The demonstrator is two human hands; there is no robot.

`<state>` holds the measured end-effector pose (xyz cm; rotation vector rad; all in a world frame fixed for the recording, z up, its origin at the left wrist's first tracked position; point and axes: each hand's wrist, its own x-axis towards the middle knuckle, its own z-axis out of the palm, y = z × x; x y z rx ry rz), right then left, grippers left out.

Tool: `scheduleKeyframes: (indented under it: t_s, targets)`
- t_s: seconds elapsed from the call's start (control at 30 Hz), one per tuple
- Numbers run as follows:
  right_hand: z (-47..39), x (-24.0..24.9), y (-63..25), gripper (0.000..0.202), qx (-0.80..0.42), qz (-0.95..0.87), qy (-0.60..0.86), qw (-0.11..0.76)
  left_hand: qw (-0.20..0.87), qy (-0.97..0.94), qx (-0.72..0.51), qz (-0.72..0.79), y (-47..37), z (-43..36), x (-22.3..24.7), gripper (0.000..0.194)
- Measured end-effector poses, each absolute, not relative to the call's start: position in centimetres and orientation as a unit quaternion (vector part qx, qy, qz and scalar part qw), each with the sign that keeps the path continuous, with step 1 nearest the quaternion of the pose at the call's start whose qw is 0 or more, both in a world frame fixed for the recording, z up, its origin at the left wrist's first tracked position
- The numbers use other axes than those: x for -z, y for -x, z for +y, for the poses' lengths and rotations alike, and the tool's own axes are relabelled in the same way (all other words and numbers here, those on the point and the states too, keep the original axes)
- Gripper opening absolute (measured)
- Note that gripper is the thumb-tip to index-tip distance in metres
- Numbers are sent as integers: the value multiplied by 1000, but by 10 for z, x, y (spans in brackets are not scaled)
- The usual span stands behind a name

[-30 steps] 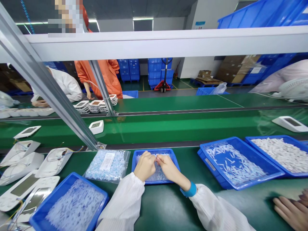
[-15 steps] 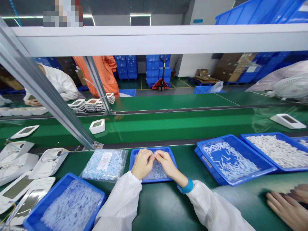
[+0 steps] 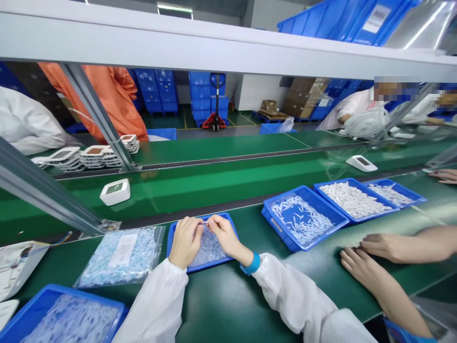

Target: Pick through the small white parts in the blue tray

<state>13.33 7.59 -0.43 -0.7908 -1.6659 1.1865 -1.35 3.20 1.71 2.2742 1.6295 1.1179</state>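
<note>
Over a small blue tray (image 3: 210, 263) holding small translucent pieces, my left hand (image 3: 186, 242) and my right hand (image 3: 225, 236) come together at the fingertips. Both are closed in a pinch. Between them shows a thin, small piece (image 3: 204, 223), too small to tell its kind. A clear bag (image 3: 123, 255) of pale blue and white pieces, with a white label, lies left of the tray. At the lower left stands a larger blue tray (image 3: 53, 291) full of translucent pieces.
To the right are blue trays (image 3: 303, 247) of white pieces. Another person's hands (image 3: 371, 257) rest on the green table. White devices (image 3: 116, 191) sit on the green belt (image 3: 214, 188). A metal post (image 3: 46, 190) rises at left, under a white crossbar (image 3: 214, 50).
The view has turned to the right, so the scene sits further left. My hands stay over the small tray, fingertips slightly further apart, with a thin piece now showing between them.
</note>
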Motion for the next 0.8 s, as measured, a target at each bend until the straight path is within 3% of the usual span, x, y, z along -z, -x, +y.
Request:
scheduleKeyframes:
  t_s: [0.33, 0.57, 0.8]
  targets:
    - [70, -7, -135, 19, -372, -766, 341, 399, 62, -742, -383, 546, 16, 32, -17, 26]
    - [66, 0, -135, 19, -243, -826, 346, 373, 106, -719, -423, 541, 15, 34, -13, 23]
    - [65, 2, -134, 19, -238, -838, 341, 353, 156, -710, -426, 539, 17, 36, -9, 23]
